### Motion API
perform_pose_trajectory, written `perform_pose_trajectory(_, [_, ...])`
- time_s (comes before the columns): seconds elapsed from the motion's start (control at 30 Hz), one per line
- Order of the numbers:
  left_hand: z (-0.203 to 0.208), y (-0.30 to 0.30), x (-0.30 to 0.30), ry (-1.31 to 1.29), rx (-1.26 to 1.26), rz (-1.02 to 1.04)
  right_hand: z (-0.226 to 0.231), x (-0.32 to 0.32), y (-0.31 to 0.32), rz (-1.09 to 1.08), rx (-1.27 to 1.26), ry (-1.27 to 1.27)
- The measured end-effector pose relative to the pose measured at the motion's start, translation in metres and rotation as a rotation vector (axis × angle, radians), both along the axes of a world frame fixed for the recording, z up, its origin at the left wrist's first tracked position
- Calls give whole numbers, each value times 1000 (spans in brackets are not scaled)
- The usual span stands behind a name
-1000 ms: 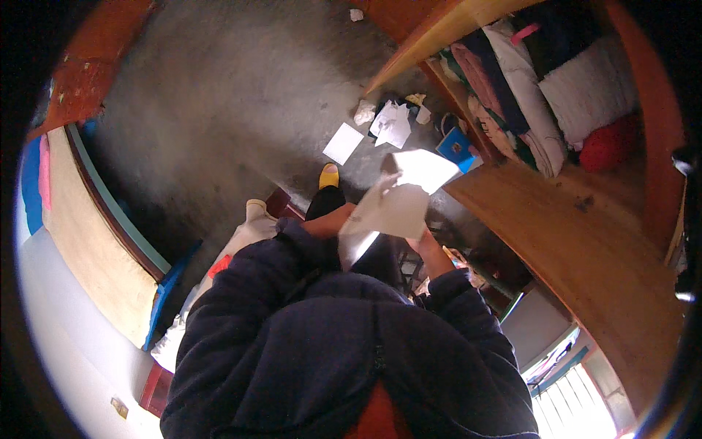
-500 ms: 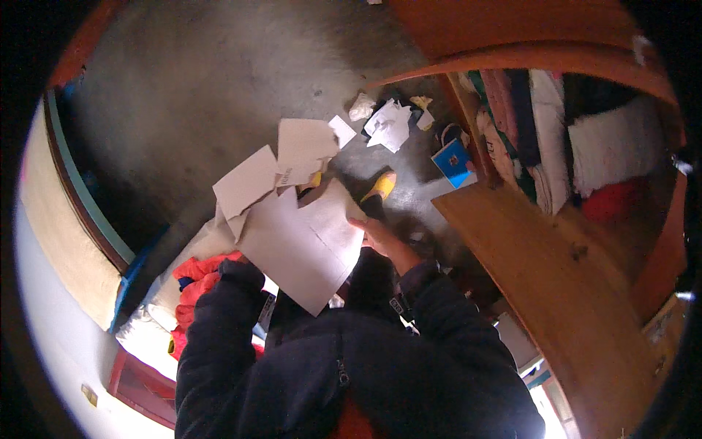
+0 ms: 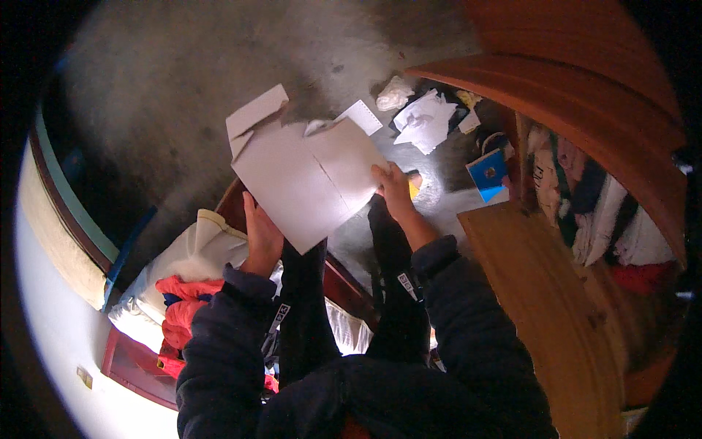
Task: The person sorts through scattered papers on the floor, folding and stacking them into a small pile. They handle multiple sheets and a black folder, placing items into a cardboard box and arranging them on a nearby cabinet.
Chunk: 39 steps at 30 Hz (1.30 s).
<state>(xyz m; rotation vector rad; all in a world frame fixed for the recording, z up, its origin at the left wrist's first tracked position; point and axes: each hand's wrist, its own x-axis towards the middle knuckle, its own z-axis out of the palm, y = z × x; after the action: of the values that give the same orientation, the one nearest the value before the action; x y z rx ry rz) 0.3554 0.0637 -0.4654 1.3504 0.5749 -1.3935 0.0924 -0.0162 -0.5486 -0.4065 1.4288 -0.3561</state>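
Observation:
A large pale cardboard sheet (image 3: 307,175), creased near its middle, is held out in front of my legs. Its upper edge is uneven, and a folded flap (image 3: 256,117) sticks out at the upper left. My right hand (image 3: 396,192) grips the right edge, its thumb on top and the other fingers mostly hidden underneath. At the lower left edge my left hand (image 3: 262,235) holds the sheet, with part of its fingers out of sight behind it.
Crumpled white paper (image 3: 426,121), a white card (image 3: 360,117) and a blue booklet (image 3: 488,175) lie on the floor. An open wooden cabinet (image 3: 563,73) with folded cloth stands right, beside a wooden board (image 3: 541,293). Red clothing (image 3: 186,311) lies on bedding at left.
Both hands have moved farther out from my body with the cardboard sheet. One of its upper flaps no longer shows. My left hand, mostly hidden before, is now visible.

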Motion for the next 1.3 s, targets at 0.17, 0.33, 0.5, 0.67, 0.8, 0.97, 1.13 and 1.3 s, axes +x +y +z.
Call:
perform_pose_trajectory(0.17, [-33,-22,15,-618,58,-485,-73,41,-22,-44,78,-2])
perform_pose_trajectory(0.33, [-39,20,-15,-755,199,-670,-151,72,15,264,314,12])
perform_pose_trajectory(0.5, [-50,54,-66,-380,144,-729,-230,38,38,785,21,282])
perform_pose_trajectory(0.67, [-69,56,-112,-64,159,-644,-283,-5,5,862,-305,773])
perform_pose_trajectory(0.8, [-88,55,-128,99,161,-586,-305,-1,-27,889,-514,902])
perform_pose_trajectory(0.97, [-96,56,-128,181,170,-583,-330,10,-16,972,-478,945])
perform_pose_trajectory(1.13, [-103,51,-126,0,236,-547,-293,20,-4,991,-322,577])
perform_pose_trajectory(1.3, [-114,49,-127,-60,292,-102,-114,17,27,1153,-252,-211])
